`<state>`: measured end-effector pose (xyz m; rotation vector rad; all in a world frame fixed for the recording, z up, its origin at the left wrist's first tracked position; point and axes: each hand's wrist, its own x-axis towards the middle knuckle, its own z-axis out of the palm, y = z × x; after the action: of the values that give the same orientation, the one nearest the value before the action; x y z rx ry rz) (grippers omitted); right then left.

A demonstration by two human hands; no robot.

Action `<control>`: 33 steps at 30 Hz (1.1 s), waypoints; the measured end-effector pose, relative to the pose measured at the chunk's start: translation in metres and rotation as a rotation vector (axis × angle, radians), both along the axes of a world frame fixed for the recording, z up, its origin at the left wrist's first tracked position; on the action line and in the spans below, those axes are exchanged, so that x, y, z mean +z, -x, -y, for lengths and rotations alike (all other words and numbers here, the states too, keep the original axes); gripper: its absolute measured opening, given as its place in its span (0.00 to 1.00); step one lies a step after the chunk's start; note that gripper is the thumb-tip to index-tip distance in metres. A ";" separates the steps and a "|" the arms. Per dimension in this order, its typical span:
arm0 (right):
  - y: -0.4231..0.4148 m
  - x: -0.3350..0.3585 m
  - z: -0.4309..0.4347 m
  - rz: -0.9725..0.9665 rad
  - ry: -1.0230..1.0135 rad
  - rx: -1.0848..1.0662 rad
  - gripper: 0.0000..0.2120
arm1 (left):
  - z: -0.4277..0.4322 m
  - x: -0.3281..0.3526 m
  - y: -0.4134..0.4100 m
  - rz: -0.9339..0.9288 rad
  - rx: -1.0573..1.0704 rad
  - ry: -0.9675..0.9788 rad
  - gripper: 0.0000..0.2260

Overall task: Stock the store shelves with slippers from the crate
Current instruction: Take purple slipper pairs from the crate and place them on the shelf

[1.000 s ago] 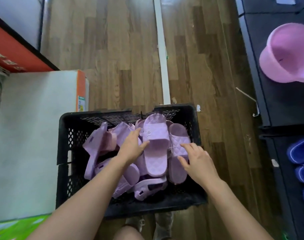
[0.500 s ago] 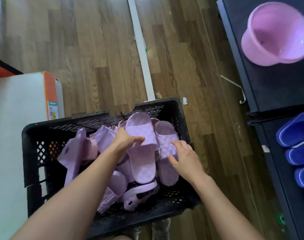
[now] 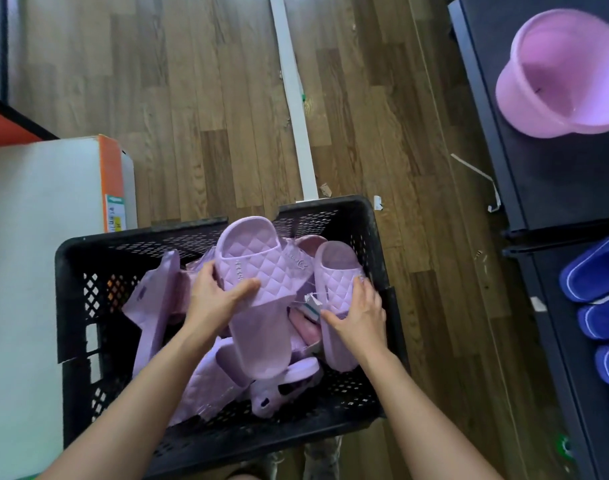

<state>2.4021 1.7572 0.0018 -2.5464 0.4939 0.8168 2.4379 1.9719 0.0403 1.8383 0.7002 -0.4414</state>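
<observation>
Left hand [image 3: 213, 299]: grips the strap of the quilted slipper [image 3: 261, 327], thumb across the top, fingers round its left edge
Right hand [image 3: 360, 313]: holds the second slipper [image 3: 337, 271] at the strap, fingers curled over its outer side, thumb on the inner side
Stock location: both slippers sit on top of the loose slippers [image 3: 206, 386] heaped in the crate [image 3: 140, 237]; neither is clear of its rim yet
Tag [image 3: 311, 304]: lies between the two held slippers; whether it ties them together cannot be told
Risk, snagging: if the pair is tied, pulling the hands apart could tear the tag or jerk one slipper loose
Risk, drag-out: the quilted slipper overlaps others in the heap; a fast lift could tip one over the rim onto the floor [image 3: 192, 98]
Risk, grip: both holds are on the strap only, so the soles could swing and strike the crate wall on the way out
Risk, mixing: the shelf [image 3: 538, 188] to the right already holds blue slippers [image 3: 594, 271]; lilac stock placed among them would be misfiled
Surface: the crate stands on a brown wood-plank floor with a white strip [image 3: 296, 116] and paper scraps [image 3: 377, 202]
Room: a white box [image 3: 36, 220] with an orange edge beside the crate on the left; a pink tub [image 3: 563, 74] on the dark shelf at upper right
</observation>
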 end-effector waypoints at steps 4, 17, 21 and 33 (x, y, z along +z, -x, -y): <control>-0.004 -0.011 -0.009 -0.040 0.038 -0.056 0.45 | -0.019 0.001 0.010 -0.007 0.021 -0.013 0.17; 0.001 0.016 -0.014 0.186 0.007 -0.036 0.38 | -0.040 0.002 0.027 -0.026 0.020 0.118 0.17; -0.001 0.013 -0.029 0.171 -0.133 0.040 0.38 | -0.044 0.002 0.029 -0.023 0.012 0.136 0.18; -0.003 0.001 0.011 -0.064 -0.482 -0.132 0.48 | -0.051 -0.013 0.031 -0.011 0.083 0.104 0.17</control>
<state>2.4054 1.7463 0.0031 -2.0312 0.4192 0.8520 2.4072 2.0232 0.0273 1.7044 0.7448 -0.4265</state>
